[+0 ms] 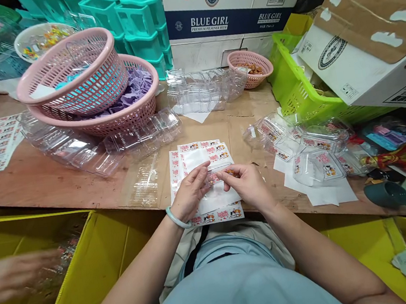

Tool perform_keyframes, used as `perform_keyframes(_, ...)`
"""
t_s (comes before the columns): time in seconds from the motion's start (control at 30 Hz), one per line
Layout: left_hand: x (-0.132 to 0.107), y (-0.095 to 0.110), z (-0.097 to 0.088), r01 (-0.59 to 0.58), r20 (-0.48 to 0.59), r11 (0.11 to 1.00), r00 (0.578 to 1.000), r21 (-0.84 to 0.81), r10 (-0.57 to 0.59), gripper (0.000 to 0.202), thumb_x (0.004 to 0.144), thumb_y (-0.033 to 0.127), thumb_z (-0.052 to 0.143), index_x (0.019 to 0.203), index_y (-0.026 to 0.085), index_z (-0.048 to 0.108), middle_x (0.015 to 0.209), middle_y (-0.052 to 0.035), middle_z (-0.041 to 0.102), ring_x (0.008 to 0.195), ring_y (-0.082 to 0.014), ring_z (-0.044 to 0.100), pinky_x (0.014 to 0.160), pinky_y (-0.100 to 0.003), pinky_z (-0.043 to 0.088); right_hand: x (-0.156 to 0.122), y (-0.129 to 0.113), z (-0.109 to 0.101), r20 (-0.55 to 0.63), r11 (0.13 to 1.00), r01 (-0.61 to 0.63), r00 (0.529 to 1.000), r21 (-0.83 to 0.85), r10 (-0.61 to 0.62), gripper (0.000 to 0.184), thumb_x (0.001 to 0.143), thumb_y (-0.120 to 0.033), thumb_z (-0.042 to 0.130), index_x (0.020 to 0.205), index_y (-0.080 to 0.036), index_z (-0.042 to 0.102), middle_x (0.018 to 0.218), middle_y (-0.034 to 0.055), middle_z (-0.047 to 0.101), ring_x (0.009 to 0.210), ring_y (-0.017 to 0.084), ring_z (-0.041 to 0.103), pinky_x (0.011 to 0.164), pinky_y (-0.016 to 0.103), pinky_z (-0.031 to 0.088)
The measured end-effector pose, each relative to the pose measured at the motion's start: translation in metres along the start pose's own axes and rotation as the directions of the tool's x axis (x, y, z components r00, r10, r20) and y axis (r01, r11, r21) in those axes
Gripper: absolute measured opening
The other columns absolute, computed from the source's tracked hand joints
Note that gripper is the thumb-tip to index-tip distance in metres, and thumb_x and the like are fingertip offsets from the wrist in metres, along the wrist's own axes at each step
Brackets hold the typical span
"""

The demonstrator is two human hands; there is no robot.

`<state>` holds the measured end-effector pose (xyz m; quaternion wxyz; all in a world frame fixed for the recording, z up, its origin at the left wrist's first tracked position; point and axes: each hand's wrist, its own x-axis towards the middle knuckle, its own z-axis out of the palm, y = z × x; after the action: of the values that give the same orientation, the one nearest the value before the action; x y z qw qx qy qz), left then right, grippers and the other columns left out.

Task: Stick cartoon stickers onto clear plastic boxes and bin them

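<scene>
Low over a stack of sticker sheets (208, 216) printed with cats and pink lettering, my two hands meet at a small clear plastic box (211, 169). My left hand (190, 194), with a pale bangle at its wrist, grips the left end between thumb and fingers. At the right end, my right hand (248, 185) has thumb and fingers pinched together on the box beside a cat sticker (232, 172). Whether the sticker is on the box or on the sheet below, I cannot tell. The fingers hide part of the box.
Left stand stacked pink baskets (77, 91), with nested clear boxes (89, 150) before them. Stickered boxes (318, 166) lie right, near a green crate (291, 84). Yellow bins (124, 233) adjoin the table's front edge. Another person's blurred hand (19, 273) reaches into the left bin.
</scene>
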<state>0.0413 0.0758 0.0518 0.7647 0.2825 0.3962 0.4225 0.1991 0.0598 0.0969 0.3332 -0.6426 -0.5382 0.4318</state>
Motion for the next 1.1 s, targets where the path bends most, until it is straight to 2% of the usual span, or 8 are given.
perform_keyframes(0.1,-0.001,0.001,0.002,-0.002,-0.014,1.000,1.000,0.003,0.002,0.040,0.078,0.045,0.069,0.113,0.025,0.067,0.124,-0.0054,0.059,0.106,-0.0181,0.056,0.092,-0.034,0.043,-0.001,-0.001,0.002,-0.021,0.998,0.012,1.000,-0.055,-0.014,0.032,0.081,-0.044,0.061,0.066,-0.018,0.069,0.049,-0.0021,0.059,0.046,0.010,0.042,0.047,0.022,0.028)
perform_keyframes(0.27,-0.004,0.000,0.005,-0.005,-0.022,0.999,1.000,0.033,0.006,0.052,0.070,0.031,0.078,0.119,0.024,0.063,0.112,-0.0043,0.063,0.102,-0.0168,0.058,0.095,-0.033,0.041,-0.006,-0.008,0.005,-0.069,0.986,0.025,0.997,-0.167,-0.037,0.029,0.084,-0.040,0.059,0.067,-0.018,0.069,0.050,-0.0021,0.060,0.048,0.010,0.047,0.050,0.021,0.031)
perform_keyframes(0.5,-0.005,-0.002,0.005,-0.005,-0.021,0.998,1.000,-0.070,0.003,0.048,0.074,0.030,0.070,0.120,0.018,0.063,0.101,-0.0056,0.067,0.091,-0.0145,0.060,0.088,-0.030,0.044,-0.008,-0.005,0.008,-0.129,0.963,0.060,0.987,-0.263,-0.096,0.027,0.084,-0.039,0.059,0.067,-0.019,0.068,0.052,-0.0022,0.059,0.048,0.010,0.046,0.050,0.022,0.030)
perform_keyframes(0.67,-0.005,-0.002,0.005,-0.006,-0.031,0.998,1.000,-0.068,0.004,0.048,0.074,0.030,0.070,0.121,0.018,0.062,0.101,-0.0054,0.067,0.092,-0.0151,0.061,0.088,-0.029,0.044,-0.009,-0.005,0.007,-0.128,0.978,0.065,0.988,-0.199,-0.092,0.026,0.082,-0.038,0.059,0.065,-0.018,0.066,0.050,-0.0035,0.054,0.049,0.010,0.045,0.051,0.021,0.030)
perform_keyframes(0.93,-0.004,-0.002,0.000,0.029,0.011,0.992,1.000,-0.120,-0.027,0.047,0.077,0.027,0.070,0.122,0.019,0.062,0.107,-0.0070,0.067,0.094,-0.0154,0.062,0.088,-0.030,0.045,-0.005,-0.007,0.002,-0.052,0.997,0.030,0.998,-0.077,-0.034,0.031,0.082,-0.038,0.060,0.058,-0.018,0.059,0.046,-0.0043,0.050,0.046,0.009,0.040,0.048,0.021,0.028)
perform_keyframes(1.1,-0.003,-0.004,-0.004,0.028,0.039,0.992,0.999,-0.124,-0.023,0.046,0.076,0.025,0.071,0.121,0.020,0.064,0.110,-0.0064,0.066,0.100,-0.0167,0.060,0.091,-0.031,0.044,-0.016,-0.009,0.006,-0.070,0.983,0.127,0.988,-0.134,-0.137,0.032,0.084,-0.038,0.058,0.059,-0.018,0.060,0.049,-0.0034,0.051,0.047,0.009,0.041,0.048,0.022,0.029)
